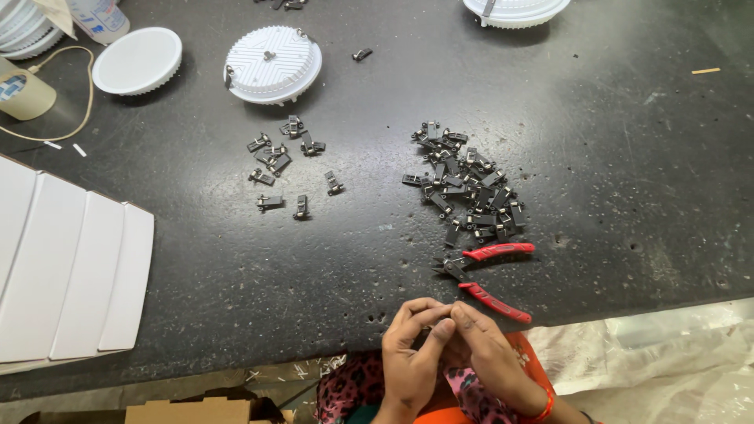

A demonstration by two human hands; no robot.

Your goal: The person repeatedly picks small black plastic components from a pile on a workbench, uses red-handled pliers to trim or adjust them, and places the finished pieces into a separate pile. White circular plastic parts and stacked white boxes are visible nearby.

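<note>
dark speckled tabletop (597,141), pitted in places, carrying everything; stack of flat white panels (67,271) fanned over the left edge; round white ribbed lamp housing (272,63) near the far edge, back side up, a smooth white disc cover (137,60) just left of it, another white housing (514,9) cut off at the far edge; large heap of small dark metal spring clips (465,188) right of centre, a looser scatter of the same clips (281,161) left of centre, well apart from the heap; red-handled pliers (491,275) lying open near the near edge, just below the heap; left hand (412,349) and right hand (487,357) brought together at the near edge, fingertips pinched closed around something tiny, probably one clip, though mostly hidden between the fingers; judged by its fellows in the heap, light, stiff, sprung metal, small enough to slip or flick away; not fragile, but edges likely sharp; best pinched by the flat body between thumb and forefinger, clear of the sprung arm, as seemingly done here.
</note>
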